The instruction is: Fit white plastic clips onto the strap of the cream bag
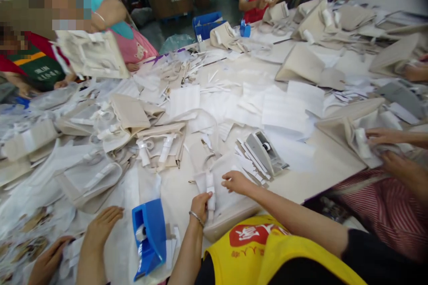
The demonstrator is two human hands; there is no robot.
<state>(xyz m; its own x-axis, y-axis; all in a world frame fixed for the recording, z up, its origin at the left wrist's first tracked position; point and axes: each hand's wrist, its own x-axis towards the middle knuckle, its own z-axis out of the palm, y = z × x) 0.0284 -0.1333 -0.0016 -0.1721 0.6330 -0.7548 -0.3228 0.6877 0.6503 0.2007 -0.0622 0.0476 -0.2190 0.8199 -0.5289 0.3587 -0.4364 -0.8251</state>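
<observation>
My right hand lies flat with its fingers stretched out on white fabric sheets at the table's near edge; it holds nothing. My left hand, low at the left, curls its fingers around a small white folded piece. A blue tape dispenser stands just right of my right hand. Cream fabric bags with white handles are heaped in front of me.
A person in a yellow vest beside me presses both hands on a white-strapped bag. A grey tape dispenser sits past them. Another person's hands work at the right. More people stand at the far left and back.
</observation>
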